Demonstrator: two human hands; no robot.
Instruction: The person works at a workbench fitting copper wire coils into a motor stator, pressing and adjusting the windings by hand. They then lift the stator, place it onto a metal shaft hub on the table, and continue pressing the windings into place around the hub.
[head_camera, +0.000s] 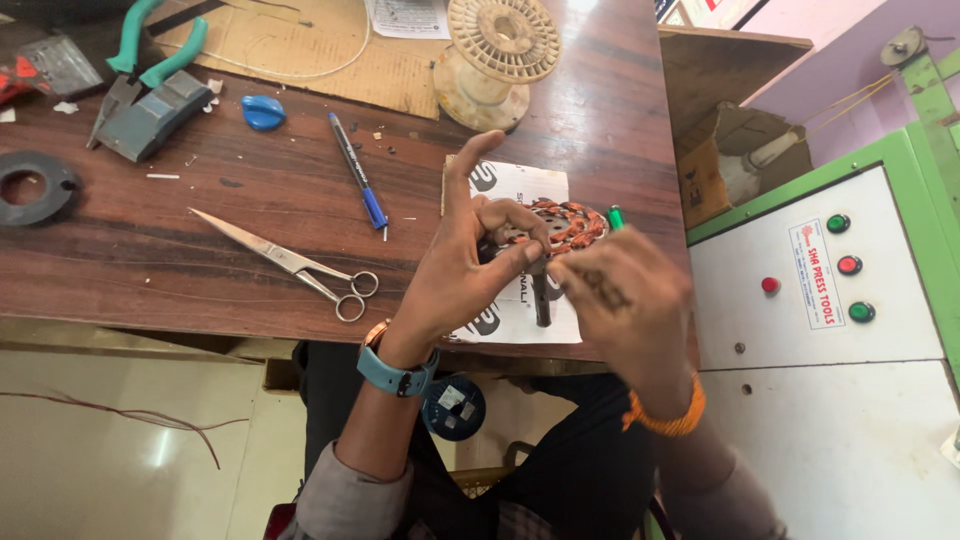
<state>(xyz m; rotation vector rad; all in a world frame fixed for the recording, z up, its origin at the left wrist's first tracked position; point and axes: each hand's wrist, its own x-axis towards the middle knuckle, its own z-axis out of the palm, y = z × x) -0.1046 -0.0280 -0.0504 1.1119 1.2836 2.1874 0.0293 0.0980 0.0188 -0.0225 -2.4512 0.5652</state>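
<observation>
Left hand (462, 268): one; fingers curled, thumb and forefinger pinched at rim of the stator, index raised.
Right hand (622, 300): one; fingers bent, tips on stator's near edge; grip itself hidden.
Table (150, 270): one, wooden.
Stator (566, 226): one, copper-wound, held above a printed sheet at table's front edge.
Spool (497, 58): one, empty.
Scissors (300, 265): one pair.
Pliers (140, 62): one, green-handled.
Pen (357, 170): one, blue.
</observation>
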